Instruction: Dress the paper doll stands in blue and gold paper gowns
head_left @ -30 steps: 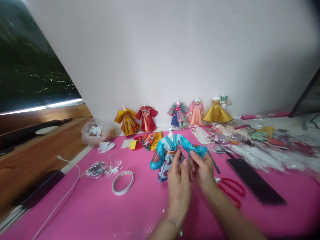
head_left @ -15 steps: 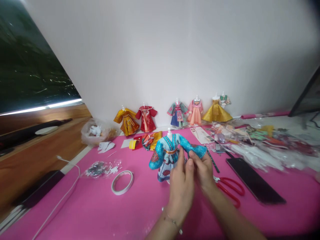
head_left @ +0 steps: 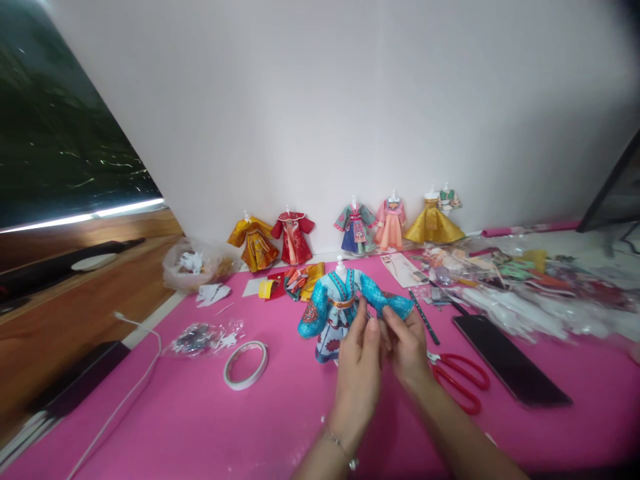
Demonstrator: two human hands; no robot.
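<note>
A small blue doll dress (head_left: 343,313) with patterned sleeves and an orange belt hangs upright on a white mini mannequin (head_left: 341,267). My right hand (head_left: 409,343) is closed, its thumb and fingers pinching the cuff of the sleeve (head_left: 395,305) on the dress's right side. My left hand (head_left: 361,357), a bracelet (head_left: 337,443) on its wrist, is closed beside the right one, fingers at the inner edge of that same sleeve. Part of the skirt is hidden behind the left hand. The fingertips of both hands nearly meet, and their exact grip is partly covered.
Red-handled scissors (head_left: 463,380), a black phone (head_left: 510,360) and a dark pen (head_left: 424,317) lie to the right. A roll of white tape (head_left: 245,365) and a plastic bag of small parts (head_left: 200,339) lie left. Several dressed mini mannequins (head_left: 355,227) stand along the wall.
Both hands have shifted slightly, the left one a little to the left and down. The sleeve stays between the fingers, and the dress has barely moved.
</note>
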